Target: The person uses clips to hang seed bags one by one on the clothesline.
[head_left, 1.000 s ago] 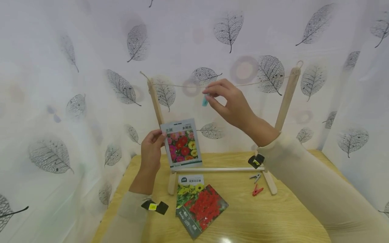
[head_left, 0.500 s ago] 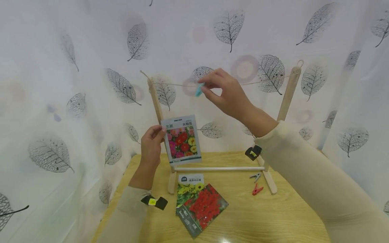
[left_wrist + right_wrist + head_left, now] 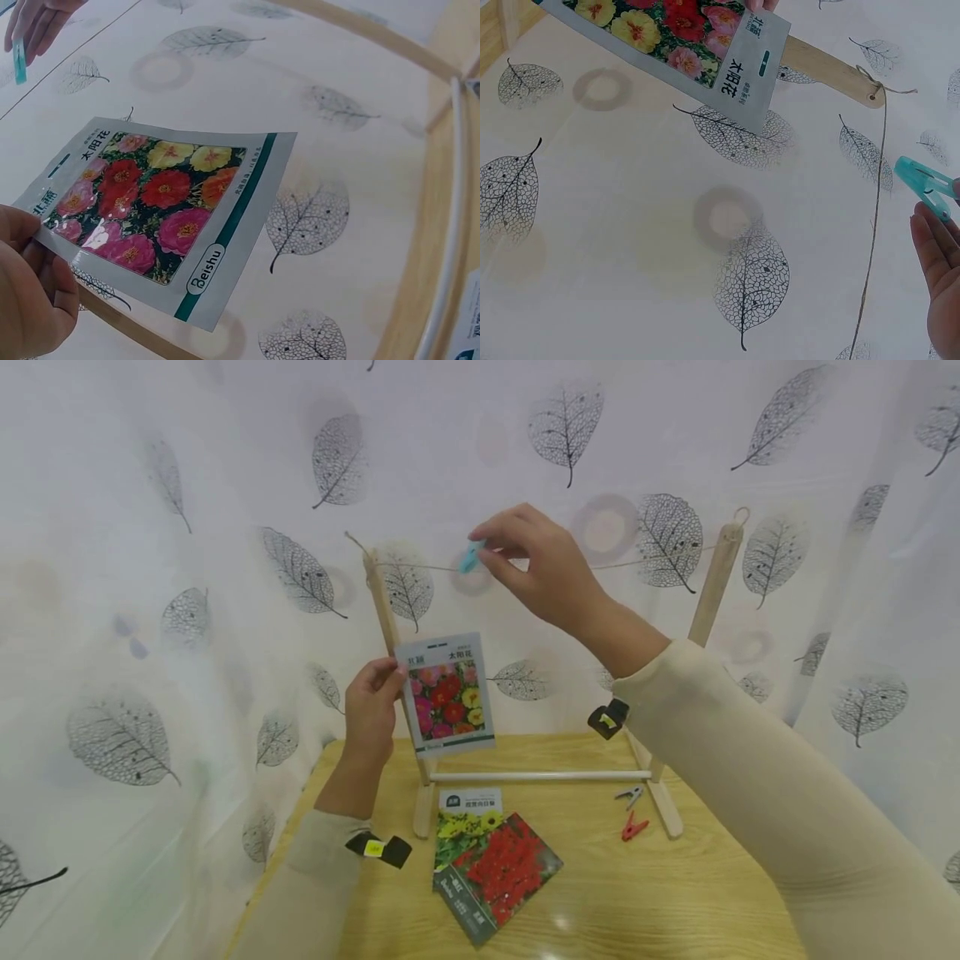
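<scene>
My left hand pinches the upper left edge of a seed packet printed with red, pink and yellow flowers. The packet hangs upright in front of the left post, below the string. Up at string height, my right hand pinches a turquoise clothespin between thumb and fingers. In the right wrist view the clothespin is beside the string, apart from it, and the packet is away from both.
The string runs between two wooden posts joined by a white rod. On the table lie a yellow-flower packet, a red-flower packet overlapping it, a grey clothespin and a red clothespin. A leaf-print curtain hangs behind.
My right hand has moved up and left with the turquoise clothespin, from below the string to its height. The left hand has raised the flower packet slightly.
</scene>
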A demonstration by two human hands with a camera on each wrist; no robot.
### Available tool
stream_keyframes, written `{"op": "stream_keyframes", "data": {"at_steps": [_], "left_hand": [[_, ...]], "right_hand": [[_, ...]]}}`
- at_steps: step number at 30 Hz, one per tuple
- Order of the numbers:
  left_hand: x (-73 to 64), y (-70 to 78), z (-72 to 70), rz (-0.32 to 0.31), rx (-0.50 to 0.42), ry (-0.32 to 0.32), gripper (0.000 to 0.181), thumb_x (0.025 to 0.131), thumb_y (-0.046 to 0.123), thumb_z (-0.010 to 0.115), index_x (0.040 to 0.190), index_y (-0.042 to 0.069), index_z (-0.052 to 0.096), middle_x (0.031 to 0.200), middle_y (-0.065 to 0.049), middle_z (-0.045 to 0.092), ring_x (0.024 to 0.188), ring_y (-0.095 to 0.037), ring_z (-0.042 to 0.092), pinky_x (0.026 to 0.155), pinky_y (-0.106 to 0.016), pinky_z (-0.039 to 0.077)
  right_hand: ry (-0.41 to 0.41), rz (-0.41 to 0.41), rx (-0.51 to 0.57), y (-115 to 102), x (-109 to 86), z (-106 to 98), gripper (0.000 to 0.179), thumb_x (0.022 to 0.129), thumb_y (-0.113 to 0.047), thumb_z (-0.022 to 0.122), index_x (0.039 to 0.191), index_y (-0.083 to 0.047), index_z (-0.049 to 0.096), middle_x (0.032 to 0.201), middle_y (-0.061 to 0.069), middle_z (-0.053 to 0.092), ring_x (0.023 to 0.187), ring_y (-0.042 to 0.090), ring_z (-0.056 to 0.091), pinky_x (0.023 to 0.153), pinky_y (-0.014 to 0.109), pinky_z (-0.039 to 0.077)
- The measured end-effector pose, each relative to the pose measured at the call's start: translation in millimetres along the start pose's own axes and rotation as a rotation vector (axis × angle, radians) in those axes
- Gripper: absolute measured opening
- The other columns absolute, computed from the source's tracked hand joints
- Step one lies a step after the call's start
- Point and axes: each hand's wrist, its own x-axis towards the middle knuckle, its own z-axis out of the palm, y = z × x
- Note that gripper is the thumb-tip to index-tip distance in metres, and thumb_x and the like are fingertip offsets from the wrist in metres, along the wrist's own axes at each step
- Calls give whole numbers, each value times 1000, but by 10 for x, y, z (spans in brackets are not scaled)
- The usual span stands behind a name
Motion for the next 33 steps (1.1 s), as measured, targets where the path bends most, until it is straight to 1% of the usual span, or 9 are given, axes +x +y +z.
{"op": "stream_keyframes", "data": {"at_steps": [5, 12, 16, 23, 25, 30, 33], "left_hand": [[31, 26, -5, 5, 1, 2, 10, 99, 16, 64, 108, 11, 65, 99, 7, 68, 89, -8, 63, 87, -22, 53], [57, 61, 2, 31, -59, -1, 10, 99, 13, 64, 108, 8, 65, 97, 8, 69, 86, -8, 63, 83, -22, 54], [77, 85, 0, 43, -79, 1, 8, 99, 10, 63, 107, 9, 65, 96, 8, 70, 86, -8, 64, 83, -22, 54], [119, 137, -8, 64, -38, 17, 5, 100, 12, 63, 103, 16, 66, 99, 8, 70, 87, -9, 63, 83, -23, 54], [124, 157, -5, 63, -43, 24, 5, 100, 12, 63, 102, 16, 66, 99, 7, 70, 87, -9, 62, 82, -23, 53], [145, 187, -4, 66, -39, 31, 5, 100, 14, 64, 104, 14, 67, 100, 7, 69, 89, -10, 62, 82, -23, 52], [168, 186, -5, 80, -34, 24, 7, 101, 14, 63, 106, 13, 66, 101, 6, 69, 90, -10, 62, 83, -24, 53]], "right_hand": [[-17, 17, 4, -38, 87, 20, 22, 100, -13, 63, 119, -3, 68, 118, 11, 65, 105, 18, 68, 97, 23, 55], [-34, 29, -5, -41, 165, 73, 22, 100, -14, 63, 119, -4, 68, 119, 11, 65, 105, 16, 68, 97, 21, 54], [-38, 26, -9, -40, 201, 91, 23, 101, -14, 62, 120, -4, 68, 119, 11, 65, 106, 16, 67, 98, 21, 54], [-45, 12, -20, -70, 285, 104, 23, 101, -15, 61, 121, -4, 67, 119, 10, 65, 105, 16, 67, 96, 21, 54], [-52, 16, -22, -80, 304, 110, 23, 101, -15, 62, 121, -4, 67, 118, 10, 65, 105, 16, 67, 96, 21, 53], [-67, 11, -29, -76, 342, 127, 23, 102, -15, 60, 121, -3, 67, 118, 12, 64, 106, 17, 67, 97, 22, 53], [-84, 16, -46, -70, 373, 136, 23, 103, -15, 59, 120, -3, 67, 119, 12, 65, 107, 18, 66, 99, 23, 53]]}}
